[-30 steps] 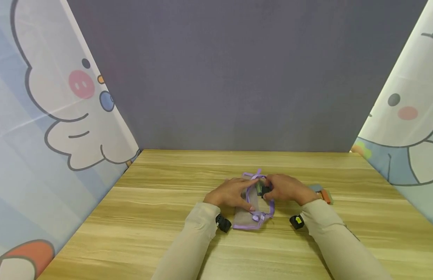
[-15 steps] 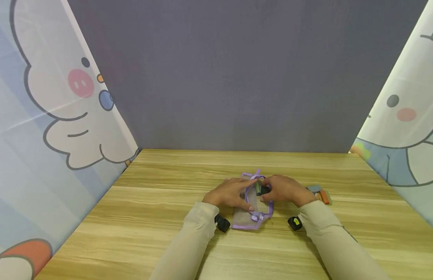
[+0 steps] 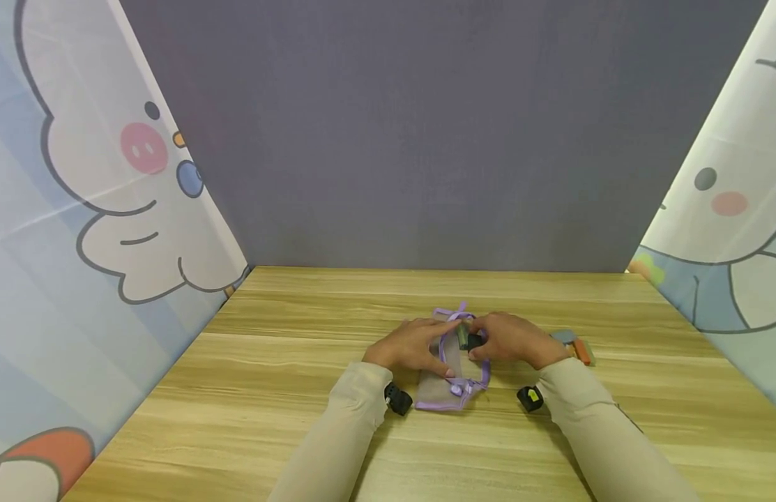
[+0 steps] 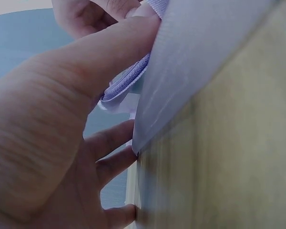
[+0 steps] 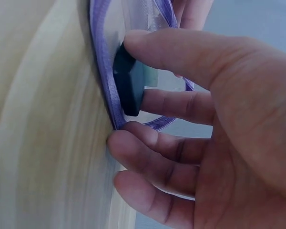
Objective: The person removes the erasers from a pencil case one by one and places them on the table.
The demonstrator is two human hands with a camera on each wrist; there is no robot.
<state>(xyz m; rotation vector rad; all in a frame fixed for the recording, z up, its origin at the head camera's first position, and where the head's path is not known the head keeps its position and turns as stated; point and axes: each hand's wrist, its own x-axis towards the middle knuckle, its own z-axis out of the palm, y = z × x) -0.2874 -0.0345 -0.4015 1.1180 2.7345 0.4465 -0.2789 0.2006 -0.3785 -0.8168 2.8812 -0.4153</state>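
Note:
A sheer mesh pouch [image 3: 433, 390] with purple trim lies on the wooden table, its mouth spread wide toward the right. My left hand [image 3: 408, 346] rests across it, thumb and forefinger stretched apart at the mouth's edge. In the left wrist view the thumb [image 4: 109, 47] presses on the purple-trimmed edge and the other fingers are extended against the mesh and table. Between right thumb and forefinger, my right hand [image 3: 510, 339] pinches a small black block [image 5: 129, 81] within the mouth. A green piece [image 3: 463, 337] sits just left of the block; whether they are joined I cannot tell.
Right of the pouch, partly behind the right wrist, lie a grey piece [image 3: 564, 337] and an orange piece [image 3: 582, 352] with a greenish edge beside it. A dark grey panel [image 3: 413, 139] stands at the table's back, with cartoon-printed cloths [image 3: 111, 202] at both sides.
The right hand has shifted slightly left with the black block, which turned a little in its fingers. My left hand and the pouch have stayed almost in place.

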